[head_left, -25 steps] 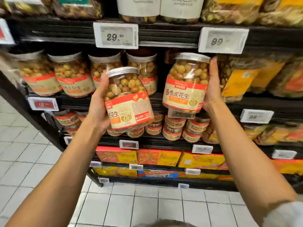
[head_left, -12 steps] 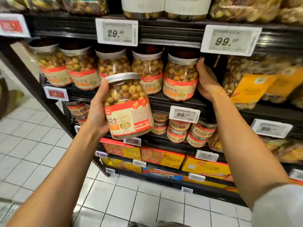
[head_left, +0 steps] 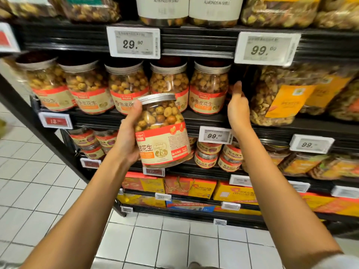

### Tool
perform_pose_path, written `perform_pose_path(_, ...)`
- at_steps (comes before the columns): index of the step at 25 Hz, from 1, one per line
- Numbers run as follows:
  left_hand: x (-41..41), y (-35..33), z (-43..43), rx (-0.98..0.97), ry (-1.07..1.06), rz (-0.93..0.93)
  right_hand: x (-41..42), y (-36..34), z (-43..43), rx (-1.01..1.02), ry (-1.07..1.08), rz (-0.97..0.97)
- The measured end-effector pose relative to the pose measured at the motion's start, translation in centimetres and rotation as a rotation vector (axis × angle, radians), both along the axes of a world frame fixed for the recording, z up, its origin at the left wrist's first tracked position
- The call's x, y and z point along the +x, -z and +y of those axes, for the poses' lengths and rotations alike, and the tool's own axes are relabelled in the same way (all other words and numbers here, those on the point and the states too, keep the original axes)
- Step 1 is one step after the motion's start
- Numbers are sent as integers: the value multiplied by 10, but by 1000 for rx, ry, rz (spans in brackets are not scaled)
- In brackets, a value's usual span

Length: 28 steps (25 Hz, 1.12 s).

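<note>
The left hand (head_left: pixel 127 140) grips the held jar (head_left: pixel 163 133) of coated peanuts, with the thumb up near the metal lid (head_left: pixel 158 98) and the fingers curled around the back. The jar is almost upright, and its long axis leans a little so that the lid points up and slightly left. It hangs in front of and below-left of the rightmost shelf jar (head_left: pixel 208 90), not resting on the shelf (head_left: pixel 196 120).

The right hand (head_left: pixel 238 111) holds nothing. Its fingers are straight and its palm faces left, just right of the rightmost shelf jar; whether it touches I cannot tell. Behind it there is a dark gap, and further right a bag of nuts (head_left: pixel 275 98).

I judge the gap is the free place. It lies up and right of the held jar and nearer the right hand, so either the left arm must cross or the jar must change hands.
</note>
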<state>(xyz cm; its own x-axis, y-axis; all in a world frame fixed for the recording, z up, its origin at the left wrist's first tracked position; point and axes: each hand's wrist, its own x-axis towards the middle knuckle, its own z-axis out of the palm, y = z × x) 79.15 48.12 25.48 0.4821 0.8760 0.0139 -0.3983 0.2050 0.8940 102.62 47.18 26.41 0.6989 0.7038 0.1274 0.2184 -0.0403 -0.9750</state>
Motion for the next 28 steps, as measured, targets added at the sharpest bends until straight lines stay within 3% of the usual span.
perform_pose_path(3, 12, -5, 1, 90, 45, 18, -27, 12, -39, 178, -39, -128)
perform_pose_path(5, 27, -9, -1, 119, 25, 56, -54, 27, -73, 191, -310, 6)
perform_pose_path(7, 45, -11, -6, 128, -15, 89, -73, 39, -91, 128, -427, 67)
perform_pose_path(11, 84, -13, -17, 226, -84, 160, -68, 30, -81, 88, -144, 2)
perform_pose_path(15, 106, -27, -13, 235, -101, 142, -44, 16, -62, 230, 24, -6)
perform_pose_path(21, 117, -28, 5, 435, -192, 491, -25, 20, -40, 241, 25, -86)
perform_pose_path(25, 93, 1, -19, 520, -351, 440, -12, 27, -34, 140, 4, -143)
perform_pose_path(28, 76, 28, -37, 574, -309, 460, -1, 36, -43, 145, 69, -230)
